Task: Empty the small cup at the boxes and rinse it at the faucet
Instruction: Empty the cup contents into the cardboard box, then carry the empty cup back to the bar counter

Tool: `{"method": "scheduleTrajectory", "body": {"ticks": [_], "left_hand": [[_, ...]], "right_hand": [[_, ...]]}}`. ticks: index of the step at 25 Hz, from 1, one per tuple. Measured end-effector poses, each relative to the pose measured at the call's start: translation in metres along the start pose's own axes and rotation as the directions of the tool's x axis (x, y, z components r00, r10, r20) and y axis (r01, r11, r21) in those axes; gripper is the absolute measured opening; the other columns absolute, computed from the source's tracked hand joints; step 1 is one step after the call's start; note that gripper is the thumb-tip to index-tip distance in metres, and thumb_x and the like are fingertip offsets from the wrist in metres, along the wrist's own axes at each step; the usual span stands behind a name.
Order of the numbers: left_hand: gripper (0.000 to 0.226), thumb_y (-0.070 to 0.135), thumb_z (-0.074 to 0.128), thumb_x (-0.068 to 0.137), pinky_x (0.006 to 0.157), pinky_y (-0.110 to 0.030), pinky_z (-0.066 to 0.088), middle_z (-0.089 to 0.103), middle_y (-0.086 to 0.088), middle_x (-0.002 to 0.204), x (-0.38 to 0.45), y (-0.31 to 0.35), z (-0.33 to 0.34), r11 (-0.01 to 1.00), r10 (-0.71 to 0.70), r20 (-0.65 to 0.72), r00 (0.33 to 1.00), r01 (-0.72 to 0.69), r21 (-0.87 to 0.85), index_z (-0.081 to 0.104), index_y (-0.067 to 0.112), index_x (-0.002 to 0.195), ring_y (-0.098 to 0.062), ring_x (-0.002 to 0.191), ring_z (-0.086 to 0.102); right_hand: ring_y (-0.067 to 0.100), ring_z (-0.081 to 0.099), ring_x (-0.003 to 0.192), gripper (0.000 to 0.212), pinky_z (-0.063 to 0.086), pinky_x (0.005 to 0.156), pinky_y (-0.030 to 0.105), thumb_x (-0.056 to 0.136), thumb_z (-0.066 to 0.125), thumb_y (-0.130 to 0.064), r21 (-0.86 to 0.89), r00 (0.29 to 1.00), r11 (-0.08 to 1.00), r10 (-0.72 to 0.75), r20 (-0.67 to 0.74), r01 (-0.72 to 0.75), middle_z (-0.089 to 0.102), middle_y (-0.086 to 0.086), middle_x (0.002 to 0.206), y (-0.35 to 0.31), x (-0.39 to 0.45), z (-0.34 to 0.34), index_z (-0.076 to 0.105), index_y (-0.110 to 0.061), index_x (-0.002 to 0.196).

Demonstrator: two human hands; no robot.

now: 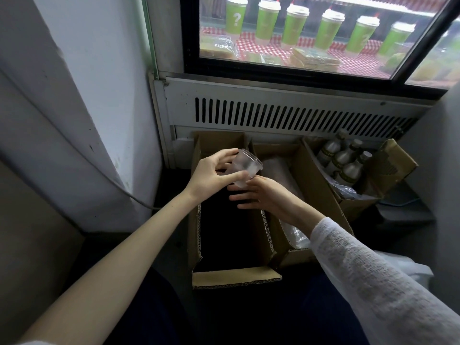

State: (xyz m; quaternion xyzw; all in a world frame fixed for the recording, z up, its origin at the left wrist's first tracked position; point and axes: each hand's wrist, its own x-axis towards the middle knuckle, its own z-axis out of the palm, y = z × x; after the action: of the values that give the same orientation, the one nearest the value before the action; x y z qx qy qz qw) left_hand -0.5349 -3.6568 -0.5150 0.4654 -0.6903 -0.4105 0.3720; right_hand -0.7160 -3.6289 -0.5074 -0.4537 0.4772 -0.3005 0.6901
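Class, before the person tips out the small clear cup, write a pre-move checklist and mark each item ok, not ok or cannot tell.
1. Small clear plastic cup gripped: ok, the left hand holds it by its side, tilted.
2. Support from below: cannot tell; the right hand is open beneath the cup, contact unclear.
3. Cup over a box: ok, it is above the far end of the open brown cardboard box on the left.
4. Box interior free: cannot tell, it is dark inside.
5. Cup contents: cannot tell; the wall is cloudy.
6. Faucet located: not ok, none in view.
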Motion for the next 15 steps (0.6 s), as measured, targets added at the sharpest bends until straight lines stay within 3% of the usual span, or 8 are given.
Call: {"method": "scheduleTrajectory", "body": {"ticks": [3,8,12,15], "left_hand": [[0.064,0.036,0.074,0.085,0.097,-0.026,0.053,0.064,-0.002,0.137,0.0,0.001,0.002,1.0,-0.005,-0.004,1.0,0.005,-0.003,0.052,0.019,0.143,-0.018,0.119,0.064],[0.076,0.052,0.073,0.08,0.102,-0.047,0.053,0.061,-0.001,0.14,0.003,0.004,0.007,0.991,-0.078,-0.002,0.997,0.077,-0.112,0.048,0.021,0.145,-0.018,0.121,0.064],[0.07,0.038,0.072,0.085,0.103,-0.047,0.053,0.06,-0.003,0.14,0.006,0.026,0.001,0.987,-0.073,-0.006,0.997,0.072,-0.145,0.046,0.016,0.145,-0.018,0.12,0.064],[0.068,0.035,0.075,0.083,0.102,-0.041,0.053,0.061,-0.003,0.139,0.017,0.061,-0.017,0.998,-0.015,-0.031,0.999,0.013,-0.06,0.048,0.017,0.143,-0.019,0.118,0.065]], "right_hand": [[0.03,0.067,0.108,0.038,0.053,0.097,0.043,0.103,0.038,-0.021,-0.08,0.999,0.997,-0.008,-0.041,0.005,0.068,0.02,0.123,-0.004,-0.005,-0.004,0.053,-0.002,0.132],[0.026,0.07,0.094,0.032,0.056,0.088,0.036,0.103,0.039,-0.02,-0.206,0.993,0.978,-0.061,-0.098,0.04,0.072,0.019,0.108,-0.018,-0.006,-0.014,0.055,0.001,0.12],[0.023,0.071,0.09,0.028,0.057,0.08,0.028,0.103,0.04,-0.019,-0.318,0.987,0.946,-0.111,-0.117,0.068,0.071,0.019,0.109,-0.039,-0.004,-0.016,0.056,-0.004,0.12],[0.027,0.07,0.093,0.028,0.057,0.088,0.035,0.102,0.044,-0.02,-0.23,0.979,0.966,-0.152,-0.134,0.118,0.069,0.014,0.106,-0.07,-0.01,-0.008,0.056,-0.008,0.124]]}}
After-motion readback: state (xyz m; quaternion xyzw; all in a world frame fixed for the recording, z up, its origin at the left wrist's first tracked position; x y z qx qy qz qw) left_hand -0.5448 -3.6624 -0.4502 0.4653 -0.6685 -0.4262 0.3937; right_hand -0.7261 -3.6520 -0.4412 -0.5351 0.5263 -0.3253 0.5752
